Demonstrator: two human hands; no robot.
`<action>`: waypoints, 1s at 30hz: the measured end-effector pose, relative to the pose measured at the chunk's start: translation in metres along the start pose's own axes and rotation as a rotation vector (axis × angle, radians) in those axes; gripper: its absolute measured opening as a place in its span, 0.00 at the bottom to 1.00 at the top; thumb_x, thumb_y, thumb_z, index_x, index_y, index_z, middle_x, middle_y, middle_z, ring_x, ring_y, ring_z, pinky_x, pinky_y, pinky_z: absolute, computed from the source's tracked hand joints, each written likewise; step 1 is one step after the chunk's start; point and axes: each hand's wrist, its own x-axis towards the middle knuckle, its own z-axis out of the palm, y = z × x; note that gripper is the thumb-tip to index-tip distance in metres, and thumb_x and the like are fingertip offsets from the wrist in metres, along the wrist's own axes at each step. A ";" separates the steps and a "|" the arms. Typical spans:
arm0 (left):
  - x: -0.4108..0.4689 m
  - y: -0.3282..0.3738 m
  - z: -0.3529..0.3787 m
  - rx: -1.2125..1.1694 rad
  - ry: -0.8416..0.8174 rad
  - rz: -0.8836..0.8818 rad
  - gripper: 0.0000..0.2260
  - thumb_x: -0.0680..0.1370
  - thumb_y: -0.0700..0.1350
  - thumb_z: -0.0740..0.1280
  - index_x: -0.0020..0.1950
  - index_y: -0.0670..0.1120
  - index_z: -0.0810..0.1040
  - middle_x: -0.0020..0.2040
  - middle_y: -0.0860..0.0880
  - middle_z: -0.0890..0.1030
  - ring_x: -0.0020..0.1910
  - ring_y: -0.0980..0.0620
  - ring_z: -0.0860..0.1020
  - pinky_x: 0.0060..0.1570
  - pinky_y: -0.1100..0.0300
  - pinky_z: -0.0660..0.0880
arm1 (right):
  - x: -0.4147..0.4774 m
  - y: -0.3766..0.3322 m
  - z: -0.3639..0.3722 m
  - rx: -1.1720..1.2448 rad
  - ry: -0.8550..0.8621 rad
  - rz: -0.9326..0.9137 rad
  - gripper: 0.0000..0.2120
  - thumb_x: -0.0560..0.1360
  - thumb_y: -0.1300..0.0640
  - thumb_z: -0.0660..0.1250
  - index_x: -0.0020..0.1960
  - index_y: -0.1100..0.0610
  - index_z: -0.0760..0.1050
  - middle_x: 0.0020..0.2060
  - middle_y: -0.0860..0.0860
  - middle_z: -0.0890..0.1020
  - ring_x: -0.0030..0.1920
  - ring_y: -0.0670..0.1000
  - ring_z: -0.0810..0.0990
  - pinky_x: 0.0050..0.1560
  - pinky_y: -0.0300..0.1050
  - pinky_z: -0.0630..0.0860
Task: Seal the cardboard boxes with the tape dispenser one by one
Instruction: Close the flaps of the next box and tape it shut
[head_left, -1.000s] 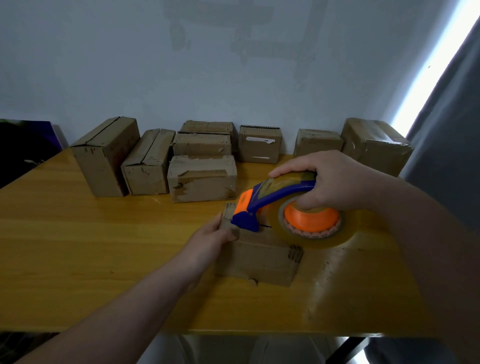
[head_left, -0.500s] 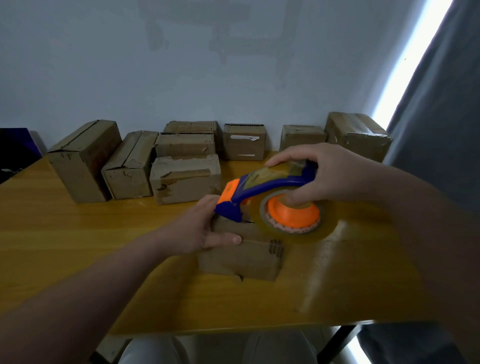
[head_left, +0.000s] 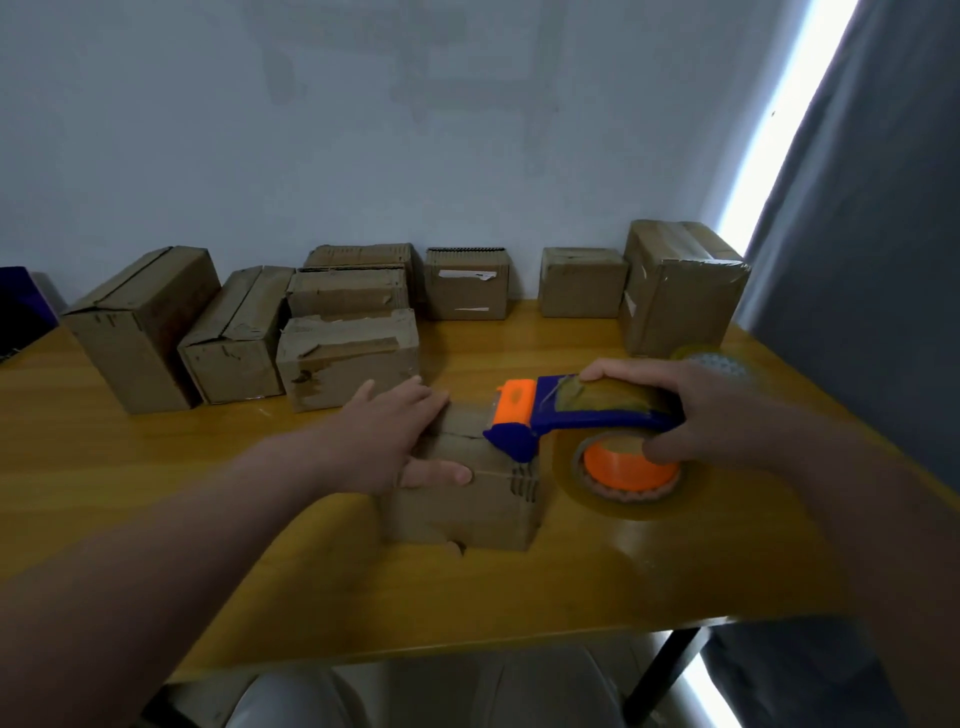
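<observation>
The right hand is curled tight around the tape dispenser. The dispenser lies long-ways from left to right, and its orange nose points left (toward the other hand), touching the top of the small box in the middle of the table. The left hand lies flat on the box, fingers straight.

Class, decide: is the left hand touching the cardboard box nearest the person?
Touching. The head view shows the left hand flat on the box, with its thumb at the front edge.
</observation>
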 end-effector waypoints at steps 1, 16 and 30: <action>0.002 0.007 0.001 0.012 0.001 0.008 0.49 0.67 0.75 0.50 0.78 0.46 0.44 0.77 0.48 0.53 0.76 0.49 0.51 0.73 0.47 0.45 | 0.000 0.002 0.003 0.010 -0.001 -0.004 0.37 0.69 0.67 0.72 0.66 0.34 0.65 0.48 0.48 0.79 0.39 0.44 0.79 0.37 0.35 0.76; -0.021 -0.054 -0.005 -0.165 -0.002 -0.028 0.58 0.53 0.81 0.56 0.77 0.53 0.49 0.75 0.55 0.56 0.72 0.51 0.57 0.70 0.50 0.59 | 0.030 -0.040 0.058 0.101 0.120 -0.107 0.36 0.68 0.63 0.71 0.67 0.36 0.65 0.42 0.48 0.79 0.30 0.42 0.74 0.29 0.33 0.71; -0.025 -0.050 0.013 0.114 0.121 -0.184 0.51 0.68 0.72 0.59 0.77 0.44 0.39 0.78 0.46 0.42 0.76 0.51 0.41 0.71 0.54 0.39 | 0.029 -0.035 0.046 0.072 0.018 -0.108 0.37 0.69 0.64 0.72 0.62 0.30 0.61 0.42 0.50 0.79 0.31 0.41 0.75 0.30 0.32 0.71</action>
